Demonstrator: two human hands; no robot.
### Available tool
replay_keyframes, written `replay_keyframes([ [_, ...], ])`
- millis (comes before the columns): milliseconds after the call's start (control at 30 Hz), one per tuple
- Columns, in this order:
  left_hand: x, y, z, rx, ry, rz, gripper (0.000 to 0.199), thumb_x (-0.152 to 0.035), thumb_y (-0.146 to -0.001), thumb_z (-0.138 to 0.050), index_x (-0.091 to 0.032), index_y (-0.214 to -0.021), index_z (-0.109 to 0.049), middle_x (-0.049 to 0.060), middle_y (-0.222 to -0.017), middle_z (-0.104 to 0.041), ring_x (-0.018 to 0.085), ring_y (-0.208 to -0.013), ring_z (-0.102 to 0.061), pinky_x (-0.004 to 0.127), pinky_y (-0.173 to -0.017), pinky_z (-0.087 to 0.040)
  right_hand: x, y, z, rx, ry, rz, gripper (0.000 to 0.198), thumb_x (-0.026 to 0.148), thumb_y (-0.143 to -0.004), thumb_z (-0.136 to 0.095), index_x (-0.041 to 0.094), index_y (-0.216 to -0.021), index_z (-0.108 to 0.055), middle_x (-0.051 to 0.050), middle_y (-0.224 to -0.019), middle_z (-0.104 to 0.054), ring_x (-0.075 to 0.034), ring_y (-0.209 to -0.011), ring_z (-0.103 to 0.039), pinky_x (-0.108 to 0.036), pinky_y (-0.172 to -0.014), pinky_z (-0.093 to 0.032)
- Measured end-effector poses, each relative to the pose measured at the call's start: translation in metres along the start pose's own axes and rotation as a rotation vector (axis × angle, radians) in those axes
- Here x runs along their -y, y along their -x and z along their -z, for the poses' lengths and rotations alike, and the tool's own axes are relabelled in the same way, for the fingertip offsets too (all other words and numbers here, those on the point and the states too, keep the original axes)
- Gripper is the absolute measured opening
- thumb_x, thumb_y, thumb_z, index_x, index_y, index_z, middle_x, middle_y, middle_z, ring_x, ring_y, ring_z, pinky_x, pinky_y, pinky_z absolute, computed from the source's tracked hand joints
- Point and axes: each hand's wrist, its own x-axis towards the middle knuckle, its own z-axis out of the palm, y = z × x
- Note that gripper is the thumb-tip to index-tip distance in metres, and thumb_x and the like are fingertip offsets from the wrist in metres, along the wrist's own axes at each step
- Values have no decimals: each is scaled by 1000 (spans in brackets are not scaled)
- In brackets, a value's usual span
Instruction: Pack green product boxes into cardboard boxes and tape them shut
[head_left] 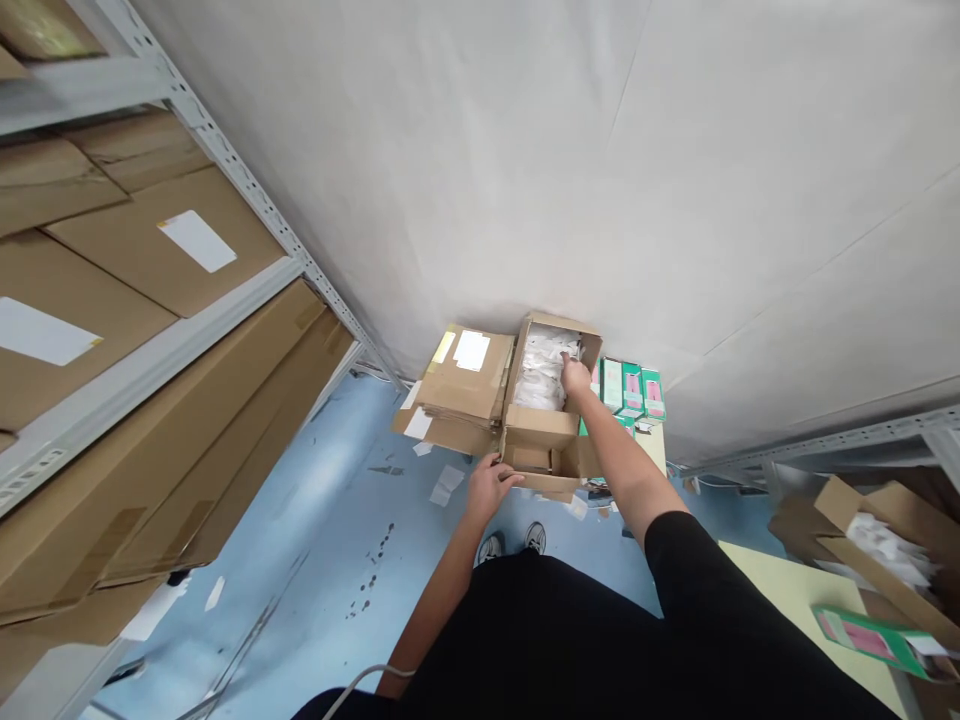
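Observation:
A long open cardboard box [514, 365] stands against the wall, filled with white wrapped packets [541, 365]. My right hand [575, 378] reaches in over its right side, fingers curled at the packets; what lies between the fingertips is hidden. In front of it sits a smaller open cardboard box [544, 483] with bare cardboard showing inside. My left hand [491, 485] is closed on that smaller box's near left corner. Flattened cardboard [469, 385] with white labels is stacked to the left. Green and pink small boxes [632, 390] stand to the right, partly behind my right forearm.
Metal shelving [247, 310] loaded with large cartons [142, 235] rises on the left. At right are a pale yellow surface [787, 600], a green-and-pink box [870, 637] and an open carton [847, 500] of white packets. Paper scraps lie on the blue floor [322, 560].

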Motion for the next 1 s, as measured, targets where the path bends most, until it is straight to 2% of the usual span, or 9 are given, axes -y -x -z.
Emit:
replay_keyframes([
  [133,-1,-5,0,19,10,-34,10,-34,-85,-82,-25,-88,-84,8,-123,-72,28,-125,-66,39,-108,-52,2,1,3,106,12,-61,87,7,-96,-50,15,-170,-5,-23,-125,-73,-27,-115,-72,-31,-94,-53],
  [267,5,-3,3,22,21,-26,11,-34,-85,-82,-24,-88,-84,10,-129,-70,28,-122,-67,40,-108,-52,15,-14,2,137,16,-48,95,11,-96,-53,14,-169,7,-23,-127,-73,-27,-116,-71,-33,-96,-52],
  [333,10,-1,5,20,23,-12,12,-35,-84,-83,-23,-88,-85,10,-131,-69,29,-121,-67,41,-108,-52,24,-24,-1,175,17,-37,95,15,-95,-57,15,-170,1,-21,-126,-73,-28,-117,-71,-34,-97,-52],
  [433,16,1,11,20,25,12,14,-36,-85,-82,-23,-87,-85,10,-131,-69,29,-119,-68,41,-108,-53,38,-35,-10,229,16,-12,83,18,-94,-61,17,-168,-24,-19,-130,-72,-28,-119,-69,-32,-96,-52],
  [533,20,1,17,5,31,28,15,-38,-85,-81,-23,-87,-84,11,-129,-70,28,-118,-67,41,-107,-52,47,-33,-19,236,24,2,58,15,-93,-60,15,-152,-54,-20,-134,-70,-28,-121,-69,-30,-95,-53],
  [600,22,-1,20,-4,34,36,15,-38,-84,-82,-23,-87,-84,11,-128,-71,28,-118,-67,41,-107,-52,51,-26,-23,231,32,-4,47,11,-91,-60,12,-138,-66,-21,-129,-72,-27,-118,-70,-30,-95,-53],
  [733,24,-6,21,4,38,26,14,-37,-85,-81,-23,-88,-84,10,-129,-70,28,-119,-67,41,-107,-52,52,-7,-25,180,35,4,36,10,-90,-59,13,-121,-77,-20,-133,-69,-25,-113,-72,-27,-96,-53],
  [900,23,-7,17,46,40,8,13,-35,-85,-81,-23,-88,-85,10,-130,-69,27,-120,-67,38,-107,-52,46,7,-22,75,29,-8,36,17,-92,-58,25,-121,-78,-10,-159,-51,-24,-117,-70,-29,-97,-55],
  [1000,23,-7,15,62,40,-7,12,-35,-83,-83,-23,-87,-85,9,-127,-70,27,-120,-67,38,-107,-52,41,3,-19,89,17,2,32,20,-93,-59,29,-117,-79,-5,-165,-46,-22,-120,-69,-29,-98,-55],
])
